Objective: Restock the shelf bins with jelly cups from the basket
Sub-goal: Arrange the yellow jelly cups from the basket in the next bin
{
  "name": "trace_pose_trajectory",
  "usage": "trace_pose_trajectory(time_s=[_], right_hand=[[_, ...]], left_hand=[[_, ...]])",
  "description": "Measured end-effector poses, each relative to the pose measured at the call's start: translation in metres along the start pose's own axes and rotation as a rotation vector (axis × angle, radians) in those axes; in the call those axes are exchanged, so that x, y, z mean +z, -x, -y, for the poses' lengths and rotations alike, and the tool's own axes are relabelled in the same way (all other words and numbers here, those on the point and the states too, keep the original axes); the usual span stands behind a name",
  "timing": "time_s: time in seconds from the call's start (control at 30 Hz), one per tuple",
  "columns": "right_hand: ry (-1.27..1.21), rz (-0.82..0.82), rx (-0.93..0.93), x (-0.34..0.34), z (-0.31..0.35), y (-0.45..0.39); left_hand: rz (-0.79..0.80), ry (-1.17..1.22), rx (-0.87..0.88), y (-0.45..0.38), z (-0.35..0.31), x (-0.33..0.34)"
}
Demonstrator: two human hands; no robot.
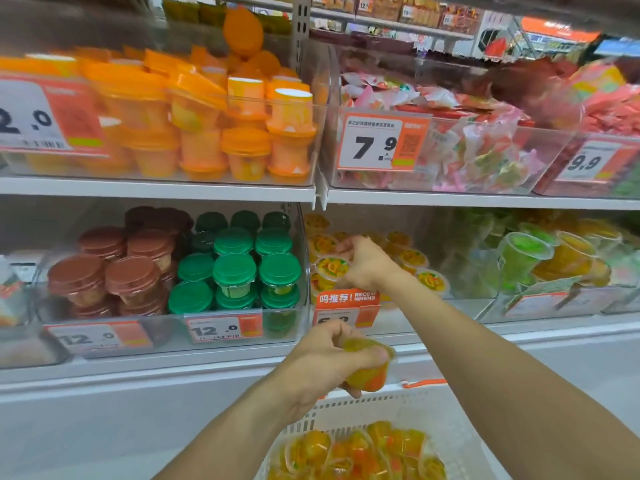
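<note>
Where white shelves (156,188) carry clear bins (433,188): left hand (322,362) fingers, right hand (363,263) fingers, each around a jelly cup (367,372).

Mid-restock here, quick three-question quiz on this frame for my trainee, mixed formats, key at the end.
1. True or false: the left hand holds a jelly cup above the white basket.
2. Where is the right hand working?
A. top-shelf orange cup bin
B. lower-shelf bin of fruit-lidded cups
C. green-lidded cup bin
3. Fill in: the price tag on the bin directly above the right hand reads ____.

Key: 1 true; 2 B; 3 7.9
</note>
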State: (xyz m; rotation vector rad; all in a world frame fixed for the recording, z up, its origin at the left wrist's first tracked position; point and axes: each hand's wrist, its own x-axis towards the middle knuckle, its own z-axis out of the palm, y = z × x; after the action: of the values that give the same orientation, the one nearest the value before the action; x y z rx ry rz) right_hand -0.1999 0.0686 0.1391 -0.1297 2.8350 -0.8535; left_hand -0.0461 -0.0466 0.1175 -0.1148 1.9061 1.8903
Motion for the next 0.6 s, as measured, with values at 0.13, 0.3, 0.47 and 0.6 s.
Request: trace_pose_trajectory(time_s=[0.13,0.3,0.47,0.6], right_hand=[[0.140,0.119,0.055,-0.002,0.009,-0.004],[0.056,0.166,0.074,-0.009,0.010,-0.003],[-0.030,0.230,0.099,-0.012,0.014,-0.002],[-0.070,0.257,0.102,-0.009,0.016,-0.008]], left_hand=[[-0.023,0.003,-0.004,0.000,0.000,0.010],[-0.024,0.017,-0.043,-0.001,0.002,0.028],[-0.034,-0.003,-0.045,-0.004,0.000,0.036],[-0.035,-0.015,-0.043,-0.007,-0.002,0.041]])
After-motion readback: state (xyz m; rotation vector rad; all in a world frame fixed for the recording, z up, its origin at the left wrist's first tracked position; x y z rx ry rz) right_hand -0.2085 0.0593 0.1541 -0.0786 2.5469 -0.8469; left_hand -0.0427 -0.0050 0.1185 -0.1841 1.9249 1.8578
